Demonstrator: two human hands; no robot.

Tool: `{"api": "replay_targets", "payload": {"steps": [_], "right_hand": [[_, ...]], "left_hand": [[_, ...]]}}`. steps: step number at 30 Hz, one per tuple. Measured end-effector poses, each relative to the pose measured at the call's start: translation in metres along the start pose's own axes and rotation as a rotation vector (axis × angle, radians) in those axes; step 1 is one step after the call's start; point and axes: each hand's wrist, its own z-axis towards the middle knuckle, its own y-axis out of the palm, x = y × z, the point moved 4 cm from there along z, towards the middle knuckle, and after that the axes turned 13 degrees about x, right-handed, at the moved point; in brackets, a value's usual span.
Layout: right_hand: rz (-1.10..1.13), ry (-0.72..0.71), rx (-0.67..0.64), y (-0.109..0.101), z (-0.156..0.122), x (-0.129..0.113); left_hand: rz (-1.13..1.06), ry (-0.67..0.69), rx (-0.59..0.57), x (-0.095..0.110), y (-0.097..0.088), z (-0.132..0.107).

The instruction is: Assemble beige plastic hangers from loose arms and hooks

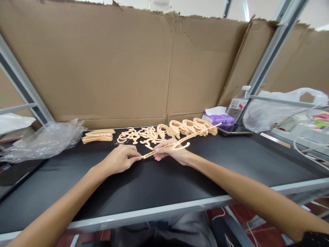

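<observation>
A cream plastic clothes hanger (196, 133), with a curved hook near its middle, slants over the black tabletop. My right hand (172, 151) is wrapped round its middle, thumb on top. At the hanger's lower left end, the thumb and fingers of my left hand (120, 159) pinch the tip; any small part between them is hidden. Just beyond my hands lies a pile of loose cream hooks (128, 134). To its left is a stack of flat cream arms (98, 136). Several bundles of looped cream pieces (178, 127) stand in a row behind the hanger.
Crumpled clear plastic (59, 139) lies at the left. A purple tissue pack (218, 119), a phone (236, 129) and a bottle (239, 103) sit at the back right. A cardboard wall (123, 68) closes the back; metal posts (275, 51) flank the table (205, 175).
</observation>
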Motion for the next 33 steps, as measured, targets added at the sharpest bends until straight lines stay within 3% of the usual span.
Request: {"api": "replay_targets", "payload": {"steps": [11,33], "right_hand": [[-0.011,0.003,0.003,-0.003,0.003,0.002],[0.017,0.104,0.084,-0.001,0.000,-0.002]], "left_hand": [[0.322,0.108,0.043,0.009,0.005,-0.008],[0.500,0.169,0.137,0.017,0.010,-0.008]]}}
